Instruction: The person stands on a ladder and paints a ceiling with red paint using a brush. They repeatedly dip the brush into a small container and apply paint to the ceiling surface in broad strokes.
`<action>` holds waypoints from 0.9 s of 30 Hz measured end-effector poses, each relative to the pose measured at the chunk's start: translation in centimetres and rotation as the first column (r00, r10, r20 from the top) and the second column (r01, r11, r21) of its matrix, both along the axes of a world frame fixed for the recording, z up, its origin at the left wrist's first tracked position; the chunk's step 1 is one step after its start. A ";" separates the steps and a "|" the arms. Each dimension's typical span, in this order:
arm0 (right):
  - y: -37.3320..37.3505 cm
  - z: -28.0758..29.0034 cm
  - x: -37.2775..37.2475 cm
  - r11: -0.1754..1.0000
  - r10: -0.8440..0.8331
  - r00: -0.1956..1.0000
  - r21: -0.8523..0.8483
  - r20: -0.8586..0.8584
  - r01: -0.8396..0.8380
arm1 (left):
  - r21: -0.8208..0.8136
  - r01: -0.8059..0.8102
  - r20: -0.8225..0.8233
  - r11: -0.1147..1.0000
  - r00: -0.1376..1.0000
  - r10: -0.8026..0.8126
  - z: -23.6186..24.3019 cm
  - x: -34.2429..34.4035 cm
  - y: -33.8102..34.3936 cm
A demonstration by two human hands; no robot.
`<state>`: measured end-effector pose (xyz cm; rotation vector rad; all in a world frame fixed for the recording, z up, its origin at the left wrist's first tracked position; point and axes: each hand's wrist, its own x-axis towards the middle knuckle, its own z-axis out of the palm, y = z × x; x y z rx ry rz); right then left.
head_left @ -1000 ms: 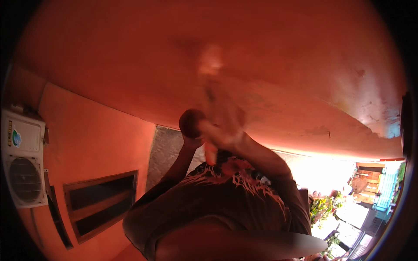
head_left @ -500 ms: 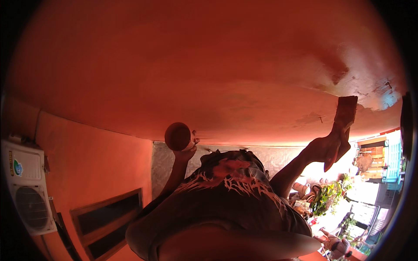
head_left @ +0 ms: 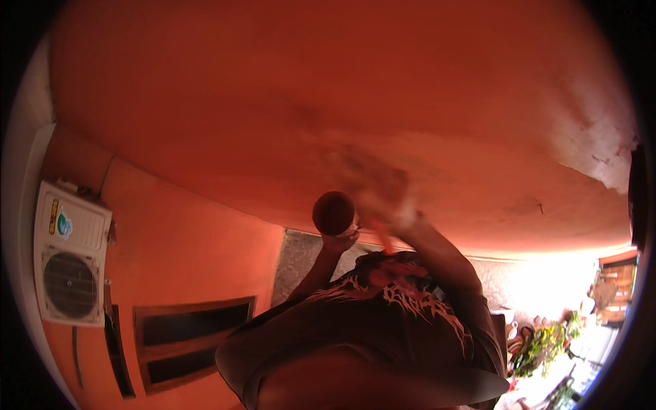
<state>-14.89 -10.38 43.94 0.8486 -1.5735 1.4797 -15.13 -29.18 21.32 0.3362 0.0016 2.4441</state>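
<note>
Against the orange ceiling, round dark-brown cup in left hand

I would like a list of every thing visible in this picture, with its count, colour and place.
round container: 1, dark brown, centre of the picture, held up under the ceiling
ceiling: 1, orange-red, upper half, with a pale worn patch at the right
wall: 1, orange-red, left side
air-conditioner unit: 1, white with a round fan grille, on the wall at far left
window with dark slats: 1, lower left
plants: several, green, lower right
shirt: 1, dark with a pale pattern, lower centre
left hand: 1, grips the round container from below
right hand: 1, blurred, raised against the ceiling beside the container; what it holds cannot be told
</note>
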 end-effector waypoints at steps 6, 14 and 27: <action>19.2 -8.7 9.1 0.381 -0.904 0.341 0.124 0.258 0.916 | -0.045 -0.016 0.032 0.999 0.999 0.017 -1.2 2.0 -2.4; 6.6 -6.9 6.0 0.550 -0.814 0.575 0.212 -0.082 0.808 | -0.042 -0.097 0.061 0.994 0.993 0.099 -2.8 1.2 -4.7; 1.9 -1.9 1.4 0.900 -0.395 0.911 0.248 0.114 0.359 | -0.079 -0.054 0.052 0.995 0.997 0.058 -0.7 0.9 -3.2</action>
